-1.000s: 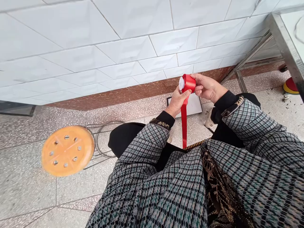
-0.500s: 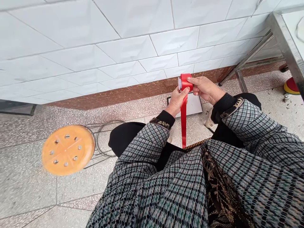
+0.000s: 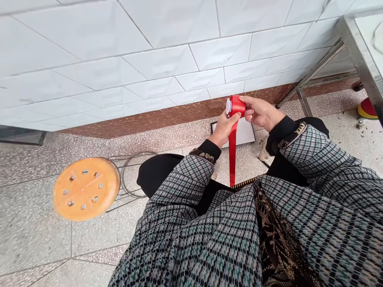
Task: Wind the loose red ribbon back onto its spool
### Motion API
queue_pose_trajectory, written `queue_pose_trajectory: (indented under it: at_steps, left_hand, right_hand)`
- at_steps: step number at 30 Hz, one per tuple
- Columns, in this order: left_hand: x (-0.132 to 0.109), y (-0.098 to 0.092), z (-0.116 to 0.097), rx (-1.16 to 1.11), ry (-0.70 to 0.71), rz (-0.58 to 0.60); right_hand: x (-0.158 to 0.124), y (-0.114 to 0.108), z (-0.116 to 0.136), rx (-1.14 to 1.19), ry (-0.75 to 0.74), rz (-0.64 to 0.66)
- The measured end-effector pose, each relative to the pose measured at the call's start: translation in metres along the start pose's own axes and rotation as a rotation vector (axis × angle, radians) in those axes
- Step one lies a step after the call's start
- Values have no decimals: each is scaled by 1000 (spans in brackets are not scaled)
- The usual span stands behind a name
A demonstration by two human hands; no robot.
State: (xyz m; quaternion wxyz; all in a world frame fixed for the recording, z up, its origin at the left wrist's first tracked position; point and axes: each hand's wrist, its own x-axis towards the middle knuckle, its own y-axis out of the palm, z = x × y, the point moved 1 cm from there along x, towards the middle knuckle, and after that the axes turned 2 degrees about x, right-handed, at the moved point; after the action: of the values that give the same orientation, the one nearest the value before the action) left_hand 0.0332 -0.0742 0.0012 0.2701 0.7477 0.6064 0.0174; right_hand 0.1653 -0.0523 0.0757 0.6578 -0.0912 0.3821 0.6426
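Between my two hands is a red ribbon roll (image 3: 238,106) on a white spool (image 3: 228,106). My left hand (image 3: 224,126) grips its near left side, the thumb pressed on the red ribbon. From under that thumb a loose length of ribbon (image 3: 232,159) hangs straight down toward my lap. My right hand (image 3: 261,113) is closed at the roll's right side, thumb at the top edge and fingers curled behind; its fingertips are partly hidden by the roll.
An orange round stool (image 3: 86,189) with wire legs stands at the left. Below my hands a white dark-edged panel (image 3: 244,133) lies on the floor by the tiled wall (image 3: 206,56). A metal-framed table (image 3: 354,52) is at the right, near a red and yellow object (image 3: 368,108).
The roll has turned and shifted slightly to the right, so more of the white spool end shows. My right thumb has slid from the roll's front to its upper right edge.
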Motion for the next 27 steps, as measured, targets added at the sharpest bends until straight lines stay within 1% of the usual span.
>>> queue_pose_trajectory:
  at_steps: [2, 6, 9, 12, 17, 22, 24, 27]
  left_hand:
    - [0, -1, 0, -26, -46, 17]
    - [-1, -1, -6, -92, -112, 31]
    - [-3, 1, -12, -108, -143, 31]
    - [-4, 4, -12, -119, -161, 22]
    - [-5, 6, -7, -128, -172, -7]
    - [-5, 8, -2, -117, -184, -54]
    - [-5, 7, -1, -124, -169, -50]
    - [-3, 4, 0, -131, -150, -17]
  right_hand:
    - [-2, 0, 1, -26, -6, 16]
    - [-6, 4, -1, -176, -88, 72]
    - [-6, 7, -3, -236, -140, 59]
    - [-3, 6, -7, -191, -149, 27]
    - [3, 3, -12, -89, -112, 34]
    - [3, 5, -13, -80, -133, 1]
    - [4, 5, -14, -80, -129, 15]
    - [4, 5, -13, -20, -105, 43]
